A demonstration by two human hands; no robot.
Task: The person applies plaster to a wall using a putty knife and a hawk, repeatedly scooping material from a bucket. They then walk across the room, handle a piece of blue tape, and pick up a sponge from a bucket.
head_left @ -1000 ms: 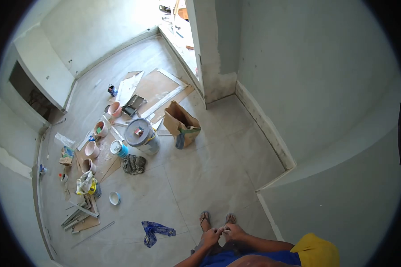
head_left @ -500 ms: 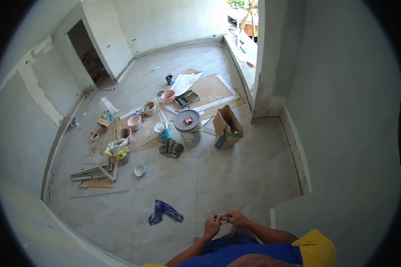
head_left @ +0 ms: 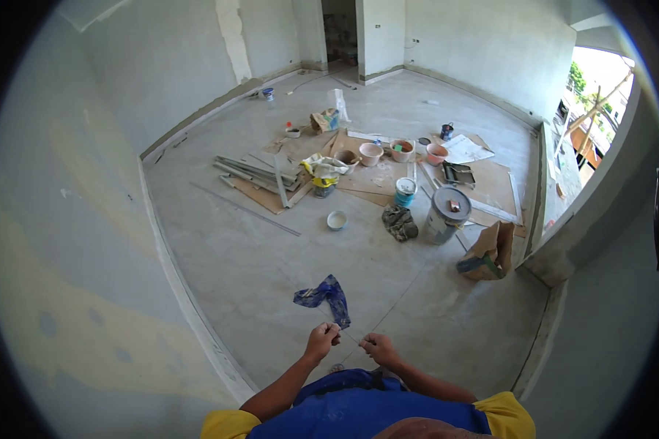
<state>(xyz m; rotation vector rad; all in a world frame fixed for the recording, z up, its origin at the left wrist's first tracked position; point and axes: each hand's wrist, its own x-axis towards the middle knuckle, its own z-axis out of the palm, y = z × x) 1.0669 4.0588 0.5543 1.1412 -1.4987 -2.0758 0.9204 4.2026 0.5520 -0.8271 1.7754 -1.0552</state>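
Low in the head view, my left hand (head_left: 322, 341) and my right hand (head_left: 378, 348) are held apart in front of my body. The fingers of both are closed in a pinch. A faint thin line shows between them, but I cannot make out whether it is a thread or a mark on the floor. Whatever the fingertips hold is too small to name. On the floor just beyond my left hand lies a crumpled dark blue cloth (head_left: 332, 296), bent into an angle.
Farther out stand a lidded grey bucket (head_left: 447, 216), an open paper bag (head_left: 488, 253), a blue paint can (head_left: 406, 192) and a small bowl (head_left: 337, 220). A dark rag (head_left: 400, 222) lies beside the bucket. Metal profiles (head_left: 260, 175) are piled left; walls flank both sides.
My hands have moved apart from being close together, the left one shifting left. The view has turned left, so the room's contents appear farther right.
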